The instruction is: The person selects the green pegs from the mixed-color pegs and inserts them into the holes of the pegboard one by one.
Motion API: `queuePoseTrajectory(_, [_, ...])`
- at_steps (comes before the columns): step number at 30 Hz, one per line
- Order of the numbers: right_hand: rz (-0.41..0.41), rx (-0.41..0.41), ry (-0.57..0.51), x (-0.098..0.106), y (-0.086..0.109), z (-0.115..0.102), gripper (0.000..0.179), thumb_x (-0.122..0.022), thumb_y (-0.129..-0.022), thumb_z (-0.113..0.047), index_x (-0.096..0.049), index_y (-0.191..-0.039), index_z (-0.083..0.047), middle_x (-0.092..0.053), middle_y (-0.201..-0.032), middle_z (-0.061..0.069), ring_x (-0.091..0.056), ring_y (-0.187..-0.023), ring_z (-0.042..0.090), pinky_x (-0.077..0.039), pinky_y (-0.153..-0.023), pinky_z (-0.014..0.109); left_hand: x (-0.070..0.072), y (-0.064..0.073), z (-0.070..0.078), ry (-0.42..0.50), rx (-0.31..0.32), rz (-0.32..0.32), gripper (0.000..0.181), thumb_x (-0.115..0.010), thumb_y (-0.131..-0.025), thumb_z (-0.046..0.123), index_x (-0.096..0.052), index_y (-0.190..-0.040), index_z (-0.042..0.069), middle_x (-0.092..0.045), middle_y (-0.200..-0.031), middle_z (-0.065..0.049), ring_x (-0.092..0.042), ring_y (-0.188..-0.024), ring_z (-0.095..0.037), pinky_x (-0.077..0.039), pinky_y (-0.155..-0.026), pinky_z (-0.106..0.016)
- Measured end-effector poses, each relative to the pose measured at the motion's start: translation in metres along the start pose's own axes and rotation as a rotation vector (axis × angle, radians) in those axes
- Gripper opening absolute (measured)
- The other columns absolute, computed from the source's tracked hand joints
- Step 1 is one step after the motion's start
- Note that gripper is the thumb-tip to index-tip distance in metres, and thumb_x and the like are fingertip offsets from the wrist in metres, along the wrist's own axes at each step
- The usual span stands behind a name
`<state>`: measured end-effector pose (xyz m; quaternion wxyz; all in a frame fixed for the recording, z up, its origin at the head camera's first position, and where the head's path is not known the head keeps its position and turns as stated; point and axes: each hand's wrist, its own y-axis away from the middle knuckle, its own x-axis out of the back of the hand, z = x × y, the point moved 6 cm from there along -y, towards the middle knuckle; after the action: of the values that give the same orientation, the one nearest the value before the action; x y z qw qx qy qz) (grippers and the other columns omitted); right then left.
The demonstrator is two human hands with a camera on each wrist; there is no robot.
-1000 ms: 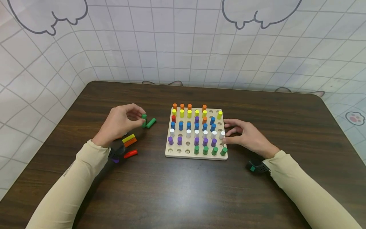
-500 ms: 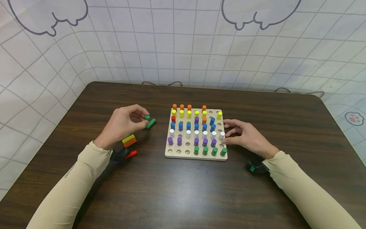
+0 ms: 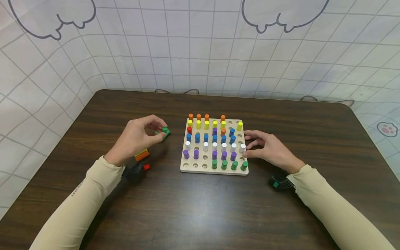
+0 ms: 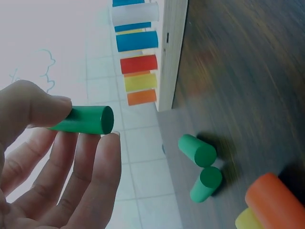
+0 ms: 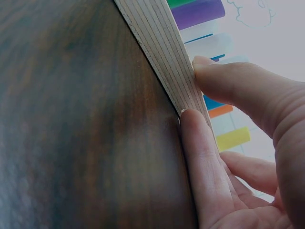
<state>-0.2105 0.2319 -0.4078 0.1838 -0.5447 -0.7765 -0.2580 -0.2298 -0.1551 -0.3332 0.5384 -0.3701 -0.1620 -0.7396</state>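
Note:
My left hand pinches a green peg between thumb and fingertips, above the table to the left of the pegboard. Two more green pegs lie on the table beneath that hand, partly hidden by it in the head view. The wooden pegboard holds rows of orange, yellow, red, blue, white, purple and green pegs, with several bare holes among them. At the board's right edge my right hand holds on, its thumb at the upper edge and a finger against the side.
An orange peg and a yellow peg lie side by side near my left wrist. Close by, a red peg is partly covered by the wrist camera. The dark wooden table ends at a gridded white curtain.
My left hand has shifted a little to the right with the green peg, now over the green pegs on the table. My right hand and the board have stayed put.

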Motion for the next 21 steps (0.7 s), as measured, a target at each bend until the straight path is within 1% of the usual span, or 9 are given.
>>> queuePoseTrajectory(2, [-0.001,0.000,-0.002,0.000,0.000,0.000,0.082,-0.086,-0.083,-0.042,-0.048,-0.152,-0.020,-0.064,-0.138,0.005,-0.068,-0.110,0.018,-0.048,-0.098,0.030,0.000,0.001,0.002,-0.002,-0.002,0.001,0.017,-0.072,-0.094,0.012,-0.071,-0.111,0.015,-0.075,-0.104,-0.003,-0.070,-0.098,-0.017,-0.062,-0.088,-0.033])
queuePoseTrajectory(5, [0.000,0.000,-0.003,0.000,0.000,0.000,0.082,-0.086,-0.083,-0.042,-0.048,-0.152,-0.020,-0.064,-0.138,0.005,-0.068,-0.109,0.018,-0.048,-0.097,0.029,-0.001,0.002,0.005,-0.001,-0.010,0.002,0.017,-0.072,-0.094,0.012,-0.071,-0.111,0.015,-0.075,-0.104,-0.003,-0.070,-0.099,-0.017,-0.063,-0.089,-0.037])
queuePoseTrajectory(9, [0.000,0.001,-0.003,0.000,0.000,0.000,0.082,-0.086,-0.083,-0.042,-0.048,-0.152,-0.020,-0.064,-0.138,0.005,-0.068,-0.110,0.018,-0.048,-0.097,0.028,-0.001,0.002,0.007,0.001,-0.024,0.005,0.017,-0.072,-0.095,0.012,-0.070,-0.111,0.015,-0.075,-0.104,-0.002,-0.071,-0.099,-0.017,-0.063,-0.089,-0.038])
queuePoseTrajectory(10, [0.001,0.002,-0.003,0.000,0.000,0.000,0.082,-0.086,-0.083,-0.042,-0.048,-0.152,-0.020,-0.064,-0.138,0.005,-0.068,-0.110,0.018,-0.048,-0.097,0.028,-0.001,0.002,0.007,0.003,-0.027,0.006,0.017,-0.072,-0.095,0.012,-0.070,-0.111,0.015,-0.075,-0.105,-0.003,-0.071,-0.099,-0.018,-0.063,-0.090,-0.040])
queuePoseTrajectory(16, [0.001,0.004,-0.006,0.000,0.000,0.001,0.082,-0.086,-0.084,-0.042,-0.047,-0.153,-0.020,-0.064,-0.138,0.005,-0.068,-0.109,0.017,-0.048,-0.096,0.027,-0.002,0.002,0.010,0.008,-0.036,0.004,0.018,-0.071,-0.095,0.011,-0.069,-0.113,0.013,-0.074,-0.107,-0.004,-0.072,-0.101,-0.020,-0.062,-0.092,-0.046])
queuePoseTrajectory(21, [0.000,0.005,-0.007,0.001,0.000,0.000,0.083,-0.086,-0.083,-0.043,-0.048,-0.153,-0.020,-0.064,-0.137,0.005,-0.068,-0.109,0.017,-0.048,-0.095,0.027,-0.004,0.002,0.013,0.010,-0.049,0.009,0.019,-0.072,-0.094,0.011,-0.069,-0.113,0.013,-0.074,-0.108,-0.004,-0.073,-0.102,-0.022,-0.063,-0.089,-0.045])
